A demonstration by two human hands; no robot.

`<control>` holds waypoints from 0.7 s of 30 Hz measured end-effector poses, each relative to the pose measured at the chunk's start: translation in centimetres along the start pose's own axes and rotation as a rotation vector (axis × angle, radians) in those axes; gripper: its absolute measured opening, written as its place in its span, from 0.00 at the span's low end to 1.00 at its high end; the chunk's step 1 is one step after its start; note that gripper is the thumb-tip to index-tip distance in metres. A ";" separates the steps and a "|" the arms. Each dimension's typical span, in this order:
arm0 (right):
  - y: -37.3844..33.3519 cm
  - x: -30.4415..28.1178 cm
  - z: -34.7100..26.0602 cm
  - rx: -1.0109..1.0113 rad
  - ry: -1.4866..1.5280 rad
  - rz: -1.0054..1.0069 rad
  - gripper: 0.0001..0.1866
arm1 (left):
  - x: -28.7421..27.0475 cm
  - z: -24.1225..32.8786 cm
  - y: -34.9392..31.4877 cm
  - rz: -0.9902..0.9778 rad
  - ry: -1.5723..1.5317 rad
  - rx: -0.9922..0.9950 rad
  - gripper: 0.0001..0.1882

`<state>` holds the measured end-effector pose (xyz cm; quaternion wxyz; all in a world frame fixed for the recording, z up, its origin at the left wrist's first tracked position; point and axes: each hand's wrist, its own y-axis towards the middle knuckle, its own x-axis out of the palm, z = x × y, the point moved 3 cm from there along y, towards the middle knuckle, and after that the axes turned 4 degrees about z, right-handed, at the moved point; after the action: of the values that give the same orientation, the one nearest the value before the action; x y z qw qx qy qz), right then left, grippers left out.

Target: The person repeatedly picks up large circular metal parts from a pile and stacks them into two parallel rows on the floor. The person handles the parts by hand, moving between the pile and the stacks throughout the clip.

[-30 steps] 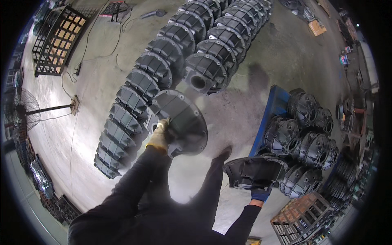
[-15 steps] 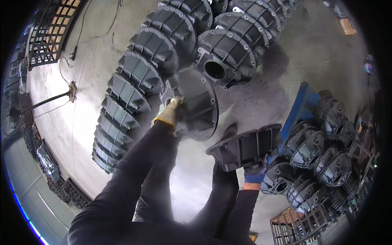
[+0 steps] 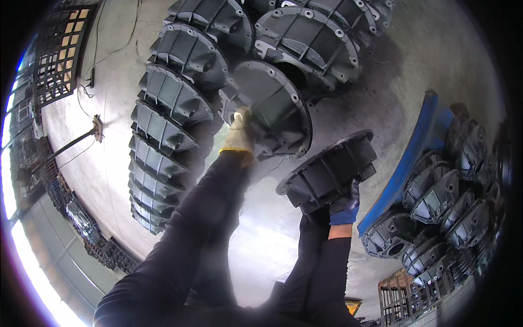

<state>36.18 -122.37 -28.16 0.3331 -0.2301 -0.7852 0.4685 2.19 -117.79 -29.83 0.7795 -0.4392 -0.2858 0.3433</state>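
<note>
Far left, a black lattice crate [image 3: 62,60] on the floor, then a curved row of dark ribbed castings [image 3: 160,144]; left hand [image 3: 239,131], pale glove with yellow cuff, is clamped on the narrow end of a flanged casting [image 3: 275,106], which sits right of that row and overlaps the front housing [image 3: 305,46] of the next row in view, contact unclear. Further right, a second casting [image 3: 329,171] is tilted above the floor, gripped at its underside by the right hand [image 3: 345,206] in a blue glove, fingers partly hidden; blue pallet [image 3: 400,169] and piled housings [image 3: 436,193] are at far right.
</note>
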 end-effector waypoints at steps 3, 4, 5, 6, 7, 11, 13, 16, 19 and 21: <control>0.6 0.6 0.8 0.007 -0.014 0.009 0.26 | 1.1 -2.2 1.8 0.020 -0.179 -0.050 0.22; 0.7 0.7 1.2 0.015 -0.012 0.020 0.26 | 1.3 -2.6 2.8 -0.062 -0.061 0.159 0.22; 0.7 0.8 1.4 0.022 -0.012 0.026 0.26 | 2.1 -2.9 3.8 -0.157 0.080 0.579 0.21; 0.8 0.9 1.5 0.032 0.002 0.016 0.27 | 2.0 -3.4 4.7 -0.194 0.132 0.802 0.21; 0.9 0.9 1.6 0.047 0.016 0.016 0.27 | 1.8 -4.0 5.5 -0.208 0.156 1.001 0.20; 1.1 0.9 1.5 0.074 0.042 0.003 0.27 | 1.0 -4.9 9.8 -0.340 0.185 0.980 0.18; 1.4 0.7 1.3 0.061 0.028 0.014 0.26 | 1.0 -5.0 10.6 -0.344 0.152 0.906 0.18; 1.9 0.2 1.2 0.032 0.008 0.049 0.26 | 1.2 -5.1 10.4 -0.341 0.126 0.820 0.17; 2.1 0.0 1.3 0.030 0.046 0.032 0.29 | 1.7 -5.4 10.0 -0.351 0.089 0.715 0.17; 2.2 0.0 1.4 0.047 0.072 0.041 0.29 | 1.7 -5.4 9.8 -0.355 0.080 0.651 0.17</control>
<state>35.27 -122.23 -30.57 0.3569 -0.2552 -0.7565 0.4849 4.50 -115.37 -40.63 0.9362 -0.1250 -0.2027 0.2584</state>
